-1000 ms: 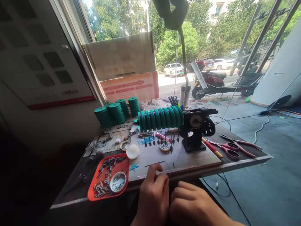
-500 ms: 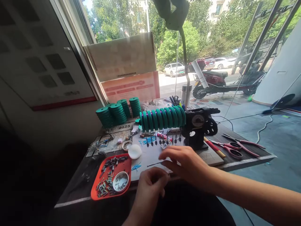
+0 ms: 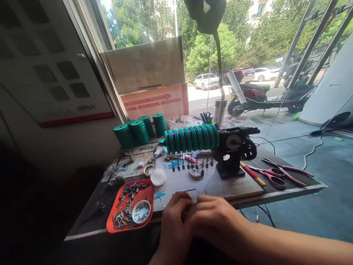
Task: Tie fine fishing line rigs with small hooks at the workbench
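Note:
My left hand [image 3: 178, 217] and my right hand [image 3: 213, 215] meet at the front edge of the work board [image 3: 179, 184], fingers bent and pressed together. Whatever they pinch is too small or hidden to name. A thin dark line lies just beyond the fingertips. Behind them stands a black geared device [image 3: 233, 147] bearing a row of green spools [image 3: 190, 139], with small dark weights [image 3: 179, 168] hanging below. Left of my left hand is a red tray [image 3: 116, 217] with metal parts and a white bowl [image 3: 141, 212].
Green spool stacks [image 3: 139, 131] stand at the back left. A white round lid [image 3: 158, 177] and a bowl of beads [image 3: 195, 170] rest on the board. Scissors [image 3: 275, 180] and pliers [image 3: 295, 175] lie at the right, beside a red-and-yellow stick [image 3: 253, 173]. A lamp neck rises behind.
My right hand has come down and toward me from above the board to meet my left hand. Its spread fingers have closed in. The view has shifted slightly.

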The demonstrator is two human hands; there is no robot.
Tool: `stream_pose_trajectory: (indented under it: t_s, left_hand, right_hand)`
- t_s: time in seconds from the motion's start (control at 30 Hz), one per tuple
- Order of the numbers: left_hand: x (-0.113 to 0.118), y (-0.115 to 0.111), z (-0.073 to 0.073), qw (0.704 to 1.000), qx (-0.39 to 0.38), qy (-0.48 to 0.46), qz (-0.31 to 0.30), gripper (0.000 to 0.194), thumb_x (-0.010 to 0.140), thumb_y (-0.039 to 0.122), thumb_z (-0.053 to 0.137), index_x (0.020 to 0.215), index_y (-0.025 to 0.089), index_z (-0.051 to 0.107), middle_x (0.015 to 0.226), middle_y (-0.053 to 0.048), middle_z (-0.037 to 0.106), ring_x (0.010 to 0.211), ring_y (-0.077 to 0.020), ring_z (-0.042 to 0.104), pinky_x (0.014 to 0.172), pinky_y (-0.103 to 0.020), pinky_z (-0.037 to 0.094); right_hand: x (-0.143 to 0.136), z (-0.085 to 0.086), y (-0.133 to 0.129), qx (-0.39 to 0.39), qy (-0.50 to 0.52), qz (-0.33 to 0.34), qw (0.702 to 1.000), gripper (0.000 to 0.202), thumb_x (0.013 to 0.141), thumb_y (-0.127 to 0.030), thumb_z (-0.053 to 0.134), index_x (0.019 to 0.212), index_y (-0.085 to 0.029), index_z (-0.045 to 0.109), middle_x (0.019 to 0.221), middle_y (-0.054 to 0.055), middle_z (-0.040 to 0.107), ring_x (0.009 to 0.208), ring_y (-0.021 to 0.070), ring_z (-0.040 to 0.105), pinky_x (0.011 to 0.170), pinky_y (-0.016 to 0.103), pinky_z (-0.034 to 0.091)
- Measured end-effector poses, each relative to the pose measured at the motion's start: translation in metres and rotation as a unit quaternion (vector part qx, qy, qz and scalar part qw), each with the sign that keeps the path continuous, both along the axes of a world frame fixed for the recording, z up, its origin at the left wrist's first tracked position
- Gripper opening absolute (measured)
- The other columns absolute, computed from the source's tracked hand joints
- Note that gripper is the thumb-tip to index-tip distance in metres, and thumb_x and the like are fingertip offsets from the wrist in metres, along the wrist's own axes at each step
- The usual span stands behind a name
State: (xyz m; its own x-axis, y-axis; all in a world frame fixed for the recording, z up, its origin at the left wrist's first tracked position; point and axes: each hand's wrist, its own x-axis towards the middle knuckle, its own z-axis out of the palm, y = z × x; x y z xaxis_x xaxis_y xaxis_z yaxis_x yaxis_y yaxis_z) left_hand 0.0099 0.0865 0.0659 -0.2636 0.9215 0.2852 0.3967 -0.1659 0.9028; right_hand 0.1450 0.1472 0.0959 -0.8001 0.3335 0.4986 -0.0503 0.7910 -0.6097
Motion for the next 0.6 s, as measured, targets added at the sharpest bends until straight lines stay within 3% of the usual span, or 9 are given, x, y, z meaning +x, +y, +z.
stream_pose_trajectory:
  t_s: [0.1, 0.2, 0.27, 0.33, 0.37, 0.4, 0.47, 0.53, 0.6]
  left_hand:
    - [-0.003, -0.003, -0.013, 0.966, 0.14, 0.211, 0.061, 0.024, 0.078, 0.006, 0.055, 0.083, 0.022, 0.072, 0.082, -0.007, 0.069, 0.073, -0.0184, 0.064, 0.068, -0.026, 0.047]
    - [-0.004, -0.005, -0.018, 0.933, 0.197, 0.289, 0.079, 0.025, 0.076, 0.005, 0.056, 0.086, 0.021, 0.073, 0.08, -0.011, 0.072, 0.069, -0.0209, 0.065, 0.065, -0.029, 0.047]
    - [-0.004, -0.005, -0.012, 0.949, 0.174, 0.256, 0.053, 0.024, 0.074, 0.006, 0.058, 0.083, 0.022, 0.074, 0.081, -0.011, 0.073, 0.069, -0.0217, 0.064, 0.064, -0.03, 0.046]
    - [-0.002, -0.003, -0.002, 0.994, 0.069, 0.087, 0.024, 0.018, 0.071, 0.007, 0.061, 0.072, 0.021, 0.073, 0.072, -0.007, 0.069, 0.062, -0.0171, 0.059, 0.058, -0.026, 0.043]
    - [-0.002, -0.001, 0.003, 0.999, -0.01, -0.047, 0.012, 0.013, 0.069, 0.008, 0.064, 0.066, 0.019, 0.071, 0.066, -0.004, 0.066, 0.056, -0.0133, 0.054, 0.053, -0.023, 0.04]
    - [-0.001, 0.001, 0.007, 0.975, -0.097, -0.198, -0.001, 0.011, 0.067, 0.009, 0.066, 0.061, 0.018, 0.067, 0.06, -0.001, 0.062, 0.05, -0.0093, 0.049, 0.047, -0.02, 0.035]
    - [0.0, 0.005, 0.012, 0.884, -0.218, -0.414, -0.016, 0.011, 0.062, 0.008, 0.068, 0.058, 0.015, 0.061, 0.054, 0.003, 0.054, 0.043, -0.005, 0.041, 0.041, -0.016, 0.028]
    - [0.0, 0.009, 0.011, 0.83, -0.262, -0.492, -0.023, 0.013, 0.059, 0.008, 0.067, 0.057, 0.015, 0.056, 0.05, 0.005, 0.048, 0.042, -0.0039, 0.041, 0.039, -0.014, 0.025]
    - [0.0, 0.01, 0.008, 0.82, -0.268, -0.504, -0.028, 0.014, 0.058, 0.008, 0.066, 0.056, 0.014, 0.053, 0.048, 0.006, 0.045, 0.042, -0.0036, 0.042, 0.039, -0.013, 0.025]
  right_hand:
    - [-0.02, 0.018, 0.02, -0.236, -0.028, -0.053, 0.97, 0.01, 0.079, -0.018, 0.055, 0.071, -0.014, 0.06, 0.066, 0.0, 0.062, 0.063, 0.0124, 0.054, 0.061, 0.022, 0.043]
    - [-0.043, 0.028, 0.038, -0.272, -0.079, -0.022, 0.959, 0.008, 0.075, -0.015, 0.057, 0.068, -0.012, 0.06, 0.06, -0.001, 0.06, 0.055, 0.0112, 0.054, 0.053, 0.02, 0.043]
    - [-0.049, 0.029, 0.042, -0.25, -0.097, -0.009, 0.963, 0.008, 0.074, -0.013, 0.058, 0.066, -0.013, 0.06, 0.058, -0.002, 0.06, 0.052, 0.0108, 0.053, 0.049, 0.02, 0.041]
    - [-0.042, 0.026, 0.038, -0.227, -0.092, -0.026, 0.969, 0.004, 0.075, -0.013, 0.057, 0.072, -0.013, 0.06, 0.064, -0.001, 0.062, 0.056, 0.0113, 0.053, 0.051, 0.021, 0.04]
    - [-0.035, 0.023, 0.034, -0.199, -0.08, -0.042, 0.976, 0.004, 0.075, -0.012, 0.057, 0.076, -0.014, 0.06, 0.069, 0.0, 0.062, 0.06, 0.0118, 0.052, 0.055, 0.022, 0.04]
    - [-0.025, 0.02, 0.029, -0.145, -0.065, -0.055, 0.986, 0.006, 0.077, -0.012, 0.056, 0.08, -0.015, 0.06, 0.074, 0.001, 0.062, 0.063, 0.0124, 0.051, 0.058, 0.024, 0.039]
    - [-0.005, 0.01, 0.02, 0.074, -0.035, -0.055, 0.995, 0.009, 0.082, -0.012, 0.051, 0.079, -0.016, 0.059, 0.072, 0.002, 0.06, 0.063, 0.0135, 0.047, 0.059, 0.027, 0.035]
    - [0.009, -0.002, 0.013, 0.316, -0.015, -0.041, 0.948, 0.022, 0.086, -0.007, 0.042, 0.073, -0.015, 0.058, 0.067, 0.003, 0.057, 0.059, 0.0142, 0.044, 0.055, 0.029, 0.031]
    - [0.015, -0.014, 0.008, 0.426, 0.001, -0.04, 0.904, 0.028, 0.086, -0.004, 0.037, 0.068, -0.014, 0.057, 0.065, 0.003, 0.056, 0.058, 0.0143, 0.043, 0.054, 0.031, 0.029]
